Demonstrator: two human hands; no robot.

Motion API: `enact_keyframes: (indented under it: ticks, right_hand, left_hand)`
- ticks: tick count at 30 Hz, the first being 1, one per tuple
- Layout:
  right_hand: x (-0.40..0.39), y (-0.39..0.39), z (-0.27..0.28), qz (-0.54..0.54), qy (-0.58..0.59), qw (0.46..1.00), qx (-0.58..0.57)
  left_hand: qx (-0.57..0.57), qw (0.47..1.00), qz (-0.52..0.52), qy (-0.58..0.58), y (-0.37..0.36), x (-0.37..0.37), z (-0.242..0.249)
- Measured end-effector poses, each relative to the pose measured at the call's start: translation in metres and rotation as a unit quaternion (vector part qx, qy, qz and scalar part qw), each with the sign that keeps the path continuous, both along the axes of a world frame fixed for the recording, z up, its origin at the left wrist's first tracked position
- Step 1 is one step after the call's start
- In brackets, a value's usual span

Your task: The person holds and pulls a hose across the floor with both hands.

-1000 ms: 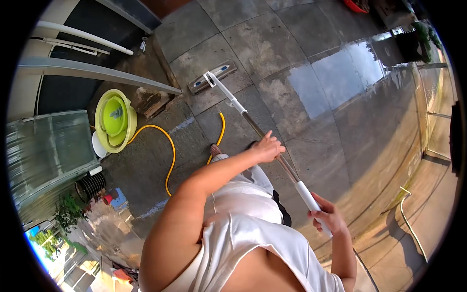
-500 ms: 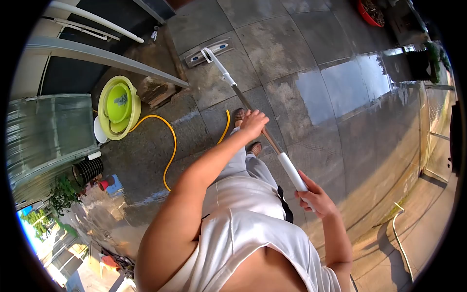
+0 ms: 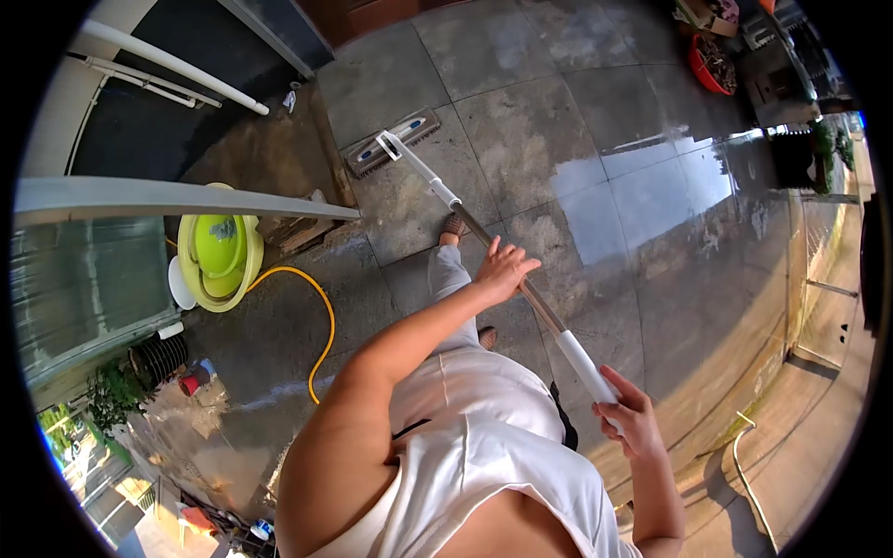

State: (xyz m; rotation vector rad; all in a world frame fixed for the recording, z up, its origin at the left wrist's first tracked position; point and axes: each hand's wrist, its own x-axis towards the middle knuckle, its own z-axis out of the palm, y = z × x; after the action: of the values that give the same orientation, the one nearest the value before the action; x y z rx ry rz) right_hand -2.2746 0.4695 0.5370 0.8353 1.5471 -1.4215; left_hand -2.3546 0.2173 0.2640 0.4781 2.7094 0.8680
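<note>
A flat mop (image 3: pixel 474 223) slants across the wet paving, its pole running from the lower right to the upper left. Its wide flat head (image 3: pixel 395 144), fringed along the edge, rests on the tiles ahead of my feet. My left hand (image 3: pixel 507 270) is around the metal middle of the pole, with some fingers lifted. Lower down, my right hand (image 3: pixel 625 411) wraps the end of the white grip (image 3: pixel 586 367).
Green basins (image 3: pixel 246 265) stand at the left, with a yellow hose (image 3: pixel 327 316) curving over the floor. A metal post (image 3: pixel 186 197) juts in above them. A puddle (image 3: pixel 642 200) lies to the right; a red basin (image 3: pixel 709 67) stands at the far right.
My view has shifted, so the mop and basins sit lower in it. My feet are farther apart, one ahead of the other. The left hand's fingers are more spread on the pole.
</note>
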Motion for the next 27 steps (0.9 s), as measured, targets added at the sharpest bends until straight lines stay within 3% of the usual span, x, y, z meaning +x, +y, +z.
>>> enact_keyframes:
  ticks: [2,4,6,8,11,14,20,26,27]
  right_hand:
    - [-0.05,-0.047,-0.031,-0.017,-0.011,0.999,-0.034]
    - [-0.1,-0.101,-0.061,-0.026,-0.014,0.997,-0.075]
    - [-0.153,-0.161,-0.094,-0.007,0.008,0.996,-0.091]
    - [-0.202,-0.219,-0.122,0.018,0.06,0.991,-0.117]
    - [-0.259,-0.251,-0.13,0.053,0.108,0.986,-0.113]
    - [-0.284,-0.228,-0.109,0.064,0.115,0.989,-0.061]
    - [-0.238,-0.111,-0.019,0.021,0.06,0.995,0.077]
    - [-0.158,-0.052,0.134,-0.031,0.005,0.962,0.272]
    - [-0.149,-0.047,0.15,0.012,0.057,0.951,0.303]
  left_hand:
    - [-0.034,0.999,0.035,0.01,-0.053,-0.056,-0.026]
    - [-0.079,0.987,0.098,0.099,-0.112,-0.112,-0.051]
    - [-0.171,0.977,0.119,0.046,-0.17,-0.176,-0.036]
    - [-0.241,0.955,0.172,0.017,-0.217,-0.235,-0.053]
    - [-0.308,0.928,0.207,-0.023,-0.249,-0.3,-0.058]
    - [-0.275,0.947,0.142,0.085,-0.228,-0.318,-0.065]
    - [-0.062,0.991,-0.117,-0.017,-0.094,-0.279,-0.022]
    - [0.187,0.919,-0.338,-0.084,0.042,-0.213,0.065]
    - [0.236,0.901,-0.354,-0.086,0.054,-0.209,0.076]
